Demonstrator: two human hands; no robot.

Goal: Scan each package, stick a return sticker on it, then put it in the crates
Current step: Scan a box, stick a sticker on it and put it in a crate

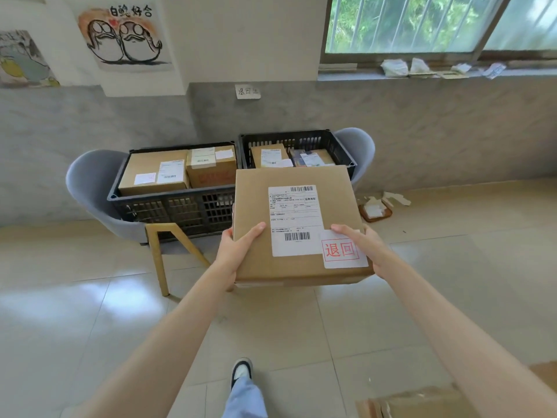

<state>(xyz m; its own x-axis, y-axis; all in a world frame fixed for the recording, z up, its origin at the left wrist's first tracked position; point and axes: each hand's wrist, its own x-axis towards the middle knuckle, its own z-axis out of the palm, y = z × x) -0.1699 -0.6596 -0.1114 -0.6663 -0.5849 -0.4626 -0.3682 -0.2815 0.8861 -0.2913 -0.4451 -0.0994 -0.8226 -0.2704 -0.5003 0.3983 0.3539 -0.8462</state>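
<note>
I hold a flat brown cardboard package [256, 206] in the air in front of me, its top facing up. A white shipping label [295, 218] with barcodes is on top, and a white return sticker [343, 251] with red characters sits at its lower right corner. My left hand [238, 248] grips the package's left edge, thumb on top. My right hand [364, 245] grips the right edge, thumb on the sticker. Beyond the package stand two black crates, the left crate [168, 203] filled with boxes, the right crate [301, 137] holding several smaller parcels.
Both crates rest on grey chairs [90, 182] with wooden legs [159, 257] against the grey wall. Paper scraps and a small tray [375, 211] lie on the tiled floor at the right. Flattened cardboard [422, 402] is at the lower right. My shoe [241, 371] is below.
</note>
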